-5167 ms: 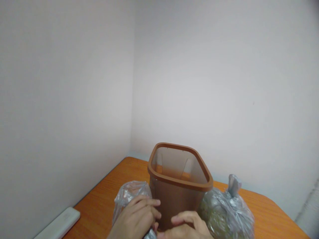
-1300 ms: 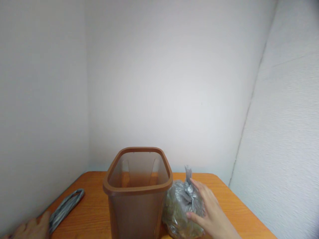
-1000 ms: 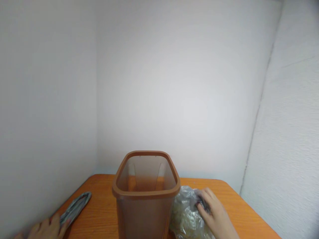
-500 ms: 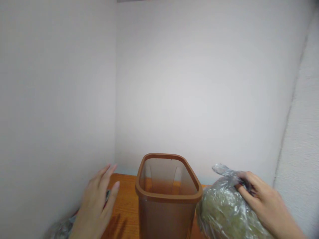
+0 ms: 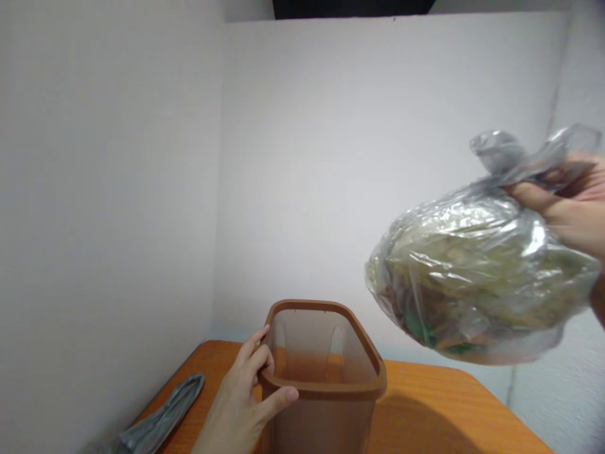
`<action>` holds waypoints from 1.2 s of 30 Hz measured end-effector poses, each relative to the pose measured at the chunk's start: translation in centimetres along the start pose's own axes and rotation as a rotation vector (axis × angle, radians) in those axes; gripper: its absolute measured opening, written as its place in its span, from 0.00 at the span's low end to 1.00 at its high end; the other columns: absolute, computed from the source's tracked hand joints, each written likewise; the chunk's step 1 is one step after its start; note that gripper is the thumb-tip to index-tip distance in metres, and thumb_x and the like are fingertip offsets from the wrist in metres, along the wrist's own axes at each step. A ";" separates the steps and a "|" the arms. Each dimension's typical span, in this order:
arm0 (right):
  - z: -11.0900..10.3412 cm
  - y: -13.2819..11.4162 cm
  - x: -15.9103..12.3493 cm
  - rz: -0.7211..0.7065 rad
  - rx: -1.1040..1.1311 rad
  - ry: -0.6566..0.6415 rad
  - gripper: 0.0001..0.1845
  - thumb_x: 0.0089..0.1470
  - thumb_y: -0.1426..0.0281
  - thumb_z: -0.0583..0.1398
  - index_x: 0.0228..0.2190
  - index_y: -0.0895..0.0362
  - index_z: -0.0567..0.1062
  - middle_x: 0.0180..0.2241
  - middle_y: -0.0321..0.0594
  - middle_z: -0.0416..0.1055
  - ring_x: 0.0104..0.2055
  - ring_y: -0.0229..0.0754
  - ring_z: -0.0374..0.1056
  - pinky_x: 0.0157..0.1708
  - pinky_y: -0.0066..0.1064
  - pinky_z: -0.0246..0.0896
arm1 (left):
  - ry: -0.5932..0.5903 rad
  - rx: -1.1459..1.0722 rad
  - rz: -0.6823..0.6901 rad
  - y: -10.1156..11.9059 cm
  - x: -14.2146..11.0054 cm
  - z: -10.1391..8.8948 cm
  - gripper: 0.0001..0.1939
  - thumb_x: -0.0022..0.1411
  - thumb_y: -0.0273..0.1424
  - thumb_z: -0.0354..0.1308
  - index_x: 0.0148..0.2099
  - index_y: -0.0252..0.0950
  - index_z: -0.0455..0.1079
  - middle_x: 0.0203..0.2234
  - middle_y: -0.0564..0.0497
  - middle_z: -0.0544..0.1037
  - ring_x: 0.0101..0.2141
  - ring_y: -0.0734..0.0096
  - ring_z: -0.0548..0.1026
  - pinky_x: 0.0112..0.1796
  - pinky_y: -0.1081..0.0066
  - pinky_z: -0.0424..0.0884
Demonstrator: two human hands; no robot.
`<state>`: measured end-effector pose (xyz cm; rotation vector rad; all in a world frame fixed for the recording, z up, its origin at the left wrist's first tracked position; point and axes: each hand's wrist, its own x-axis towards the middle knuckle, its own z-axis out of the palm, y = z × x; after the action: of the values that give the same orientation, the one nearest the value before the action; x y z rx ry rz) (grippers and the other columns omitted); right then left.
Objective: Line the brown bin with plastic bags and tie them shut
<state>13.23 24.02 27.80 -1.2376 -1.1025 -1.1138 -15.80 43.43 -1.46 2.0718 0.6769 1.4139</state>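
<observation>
A brown translucent plastic bin (image 5: 326,384) stands on an orange wooden table (image 5: 425,410). My left hand (image 5: 246,397) grips the bin's near-left rim, thumb on the front edge and fingers curled over the corner. My right hand (image 5: 570,202) is closed on the knotted top of a clear plastic bag full of greenish-brown waste (image 5: 477,284). The bag hangs in the air to the right of the bin and well above its rim.
A flat, empty grey plastic bag (image 5: 163,416) lies on the table's left side next to the wall. White walls close in on the left, behind and on the right. A dark opening shows at the top edge.
My right hand has lifted the full bag off the table, high to the bin's right. My left hand has left the flat bag's side and taken hold of the bin's rim.
</observation>
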 end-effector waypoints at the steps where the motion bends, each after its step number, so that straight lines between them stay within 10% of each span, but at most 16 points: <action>1: 0.5 -1.3 0.7 0.044 0.075 0.003 0.28 0.51 0.52 0.62 0.43 0.62 0.76 0.37 0.44 0.75 0.31 0.33 0.66 0.29 0.36 0.56 | 0.000 -0.005 0.000 -0.2 0.0 0.0 0.20 0.58 0.49 0.61 0.32 0.41 0.59 0.62 0.41 0.61 0.65 0.48 0.55 0.51 0.58 0.67; 11: 9.2 -8.6 -0.9 0.163 0.594 -0.193 0.08 0.53 0.71 0.63 0.30 0.63 0.69 0.24 0.27 0.61 0.26 0.27 0.57 0.27 0.28 0.51 | -0.064 -0.015 0.054 -2.1 0.8 -1.3 0.19 0.59 0.47 0.61 0.33 0.41 0.58 0.64 0.40 0.61 0.64 0.50 0.57 0.53 0.60 0.65; 29: 17.5 -4.9 -14.9 0.031 0.559 -0.928 0.04 0.50 0.73 0.58 0.28 0.57 0.73 0.27 0.33 0.69 0.31 0.39 0.63 0.32 0.31 0.55 | -0.010 -0.083 0.005 -3.4 0.4 -0.9 0.31 0.59 0.47 0.61 0.58 0.45 0.54 0.64 0.42 0.60 0.62 0.53 0.62 0.59 0.53 0.61; 36: 17.2 -4.2 -17.4 0.064 0.576 -1.041 0.03 0.48 0.73 0.58 0.26 0.57 0.72 0.23 0.31 0.67 0.27 0.37 0.60 0.28 0.29 0.52 | 0.030 0.209 0.160 1.5 4.7 -2.1 0.13 0.69 0.40 0.48 0.42 0.42 0.72 0.47 0.49 0.76 0.51 0.60 0.71 0.55 0.59 0.63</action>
<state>6.59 41.53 11.58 -1.3511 -1.9474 0.0246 -16.06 45.76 3.35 2.3154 0.7108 1.5203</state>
